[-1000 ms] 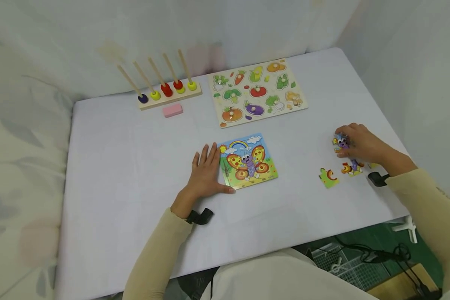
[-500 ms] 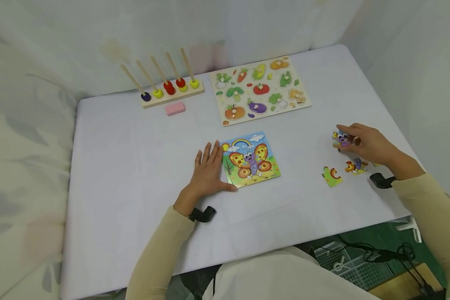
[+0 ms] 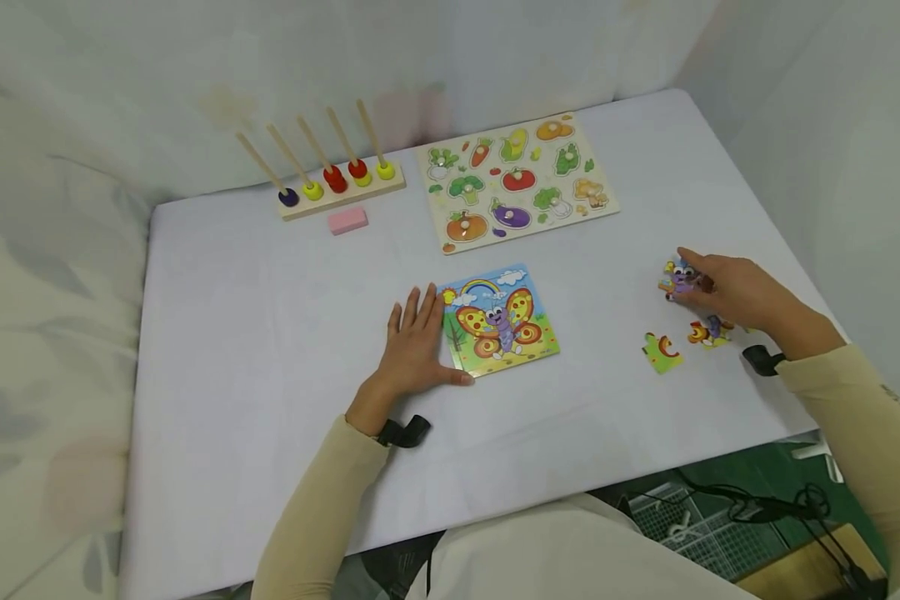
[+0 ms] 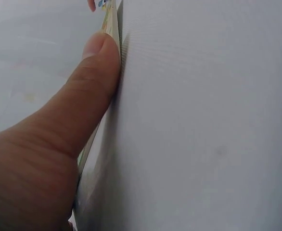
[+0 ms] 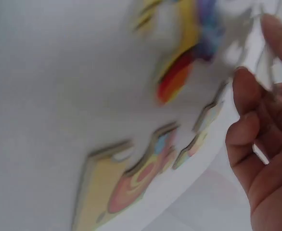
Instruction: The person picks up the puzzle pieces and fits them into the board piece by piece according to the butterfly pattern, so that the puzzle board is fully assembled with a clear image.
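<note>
My left hand (image 3: 414,350) lies flat at the left side of a square butterfly puzzle (image 3: 501,321), fingers spread and fingertips right at its edge. In the left wrist view the thumb (image 4: 95,72) lies along the puzzle's near edge. Over at the right, my right hand (image 3: 750,296) pinches a puzzle piece (image 3: 678,279) showing the butterfly's face between thumb and fingers. Just below that hand lie a piece with the purple body (image 3: 710,330) and a green piece with a red curve (image 3: 662,352). Another piece is mostly hidden under the wrist. Several loose pieces (image 5: 136,180) show in the right wrist view.
A vegetable knob puzzle board (image 3: 517,183) lies at the back of the white-covered table (image 3: 270,400). Left of it stands a peg stacker (image 3: 342,198) with coloured beads on upright pegs. A pink block (image 3: 347,220) lies in front of the stacker.
The right hand, earlier spread low over the pieces, has drawn its fingers together on the face piece and shifted it slightly, tilting it. The left hand holds its place at the puzzle.
</note>
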`<state>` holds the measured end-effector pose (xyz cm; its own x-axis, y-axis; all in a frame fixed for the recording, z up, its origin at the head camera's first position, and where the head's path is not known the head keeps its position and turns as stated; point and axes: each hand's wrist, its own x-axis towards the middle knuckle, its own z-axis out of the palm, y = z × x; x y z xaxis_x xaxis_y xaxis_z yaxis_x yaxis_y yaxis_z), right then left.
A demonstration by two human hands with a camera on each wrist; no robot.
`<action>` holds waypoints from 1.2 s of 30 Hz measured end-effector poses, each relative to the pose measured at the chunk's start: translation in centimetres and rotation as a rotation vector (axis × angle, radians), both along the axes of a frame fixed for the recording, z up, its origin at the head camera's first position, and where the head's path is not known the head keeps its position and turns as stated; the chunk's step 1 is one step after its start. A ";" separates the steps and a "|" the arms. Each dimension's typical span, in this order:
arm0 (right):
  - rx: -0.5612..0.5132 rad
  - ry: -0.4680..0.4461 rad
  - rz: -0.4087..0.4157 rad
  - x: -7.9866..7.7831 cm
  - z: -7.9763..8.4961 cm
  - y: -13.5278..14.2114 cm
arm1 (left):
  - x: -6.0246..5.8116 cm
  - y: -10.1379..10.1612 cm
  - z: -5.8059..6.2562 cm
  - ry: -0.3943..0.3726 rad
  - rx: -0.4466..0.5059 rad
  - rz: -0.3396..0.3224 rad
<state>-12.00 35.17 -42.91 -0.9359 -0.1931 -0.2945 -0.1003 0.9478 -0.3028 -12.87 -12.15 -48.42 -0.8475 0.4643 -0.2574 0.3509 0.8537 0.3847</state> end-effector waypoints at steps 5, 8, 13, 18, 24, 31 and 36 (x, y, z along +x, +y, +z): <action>-0.022 -0.039 -0.081 -0.1 -0.2 0.0 | 0.0 0.0 -0.1 -0.004 -0.008 0.007; -0.013 -0.020 -0.125 0.0 -0.2 0.0 | 0.0 0.0 -0.3 -0.001 -0.010 0.004; 0.029 0.067 -0.177 0.4 -0.4 0.2 | -0.1 0.1 -0.3 0.004 -0.012 -0.001; 0.002 0.151 -0.214 0.4 -0.8 0.5 | 0.0 0.1 -0.2 0.007 -0.016 -0.004; -0.045 0.169 -0.219 0.1 -1.1 1.0 | 0.0 0.0 -0.3 0.015 -0.010 -0.004; 0.071 0.164 -0.205 -0.4 -1.1 1.8 | 0.0 0.1 -0.3 0.018 -0.007 -0.005; 0.159 0.148 -0.119 -0.5 -0.9 1.7 | 0.0 0.1 -0.2 0.012 -0.011 -0.004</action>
